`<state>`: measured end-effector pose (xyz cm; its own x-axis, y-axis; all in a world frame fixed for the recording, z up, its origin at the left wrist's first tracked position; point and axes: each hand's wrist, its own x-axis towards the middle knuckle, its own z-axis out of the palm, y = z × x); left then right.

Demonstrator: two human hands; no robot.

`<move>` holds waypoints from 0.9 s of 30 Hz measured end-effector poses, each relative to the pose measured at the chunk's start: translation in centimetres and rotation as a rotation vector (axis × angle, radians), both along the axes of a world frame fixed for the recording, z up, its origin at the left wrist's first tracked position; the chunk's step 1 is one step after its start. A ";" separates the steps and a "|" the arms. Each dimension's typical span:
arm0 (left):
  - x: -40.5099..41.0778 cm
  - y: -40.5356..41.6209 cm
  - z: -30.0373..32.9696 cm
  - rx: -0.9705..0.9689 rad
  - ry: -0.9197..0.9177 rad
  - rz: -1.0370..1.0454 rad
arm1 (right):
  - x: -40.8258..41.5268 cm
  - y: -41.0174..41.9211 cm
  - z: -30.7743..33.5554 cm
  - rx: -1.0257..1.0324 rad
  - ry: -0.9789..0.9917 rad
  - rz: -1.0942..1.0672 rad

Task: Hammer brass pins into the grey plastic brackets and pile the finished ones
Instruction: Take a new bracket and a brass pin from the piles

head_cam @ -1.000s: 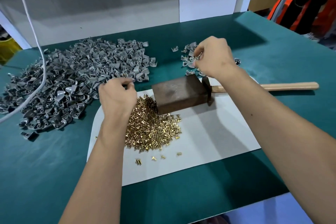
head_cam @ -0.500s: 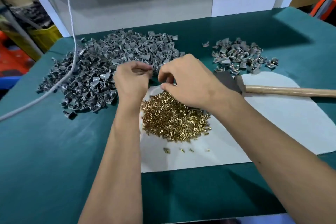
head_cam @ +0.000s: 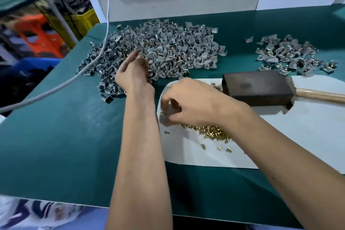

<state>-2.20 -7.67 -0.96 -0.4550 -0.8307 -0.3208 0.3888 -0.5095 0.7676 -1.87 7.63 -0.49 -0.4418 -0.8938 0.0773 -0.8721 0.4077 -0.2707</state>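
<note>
Left hand (head_cam: 133, 73) loosely spread over grey brackets (head_cam: 168, 50); right hand (head_cam: 192, 101) grip pinching over brass pins (head_cam: 209, 130).

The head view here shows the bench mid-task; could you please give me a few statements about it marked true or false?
1. The mallet lies on the white sheet with no hand on it. True.
2. The big bracket pile is to the right of the small pile. False: the big pile is on the left and the small one on the right.
3. The right hand is over the pins. True.
4. The left hand grips the mallet handle. False: it is at the near edge of the big bracket pile.
5. The pins lie straight on the green mat. False: they lie on the white sheet.
</note>
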 end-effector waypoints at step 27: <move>0.1 1.6 -0.2 -0.056 0.156 -0.241 | -1.7 2.4 1.5 -0.119 -0.078 -0.063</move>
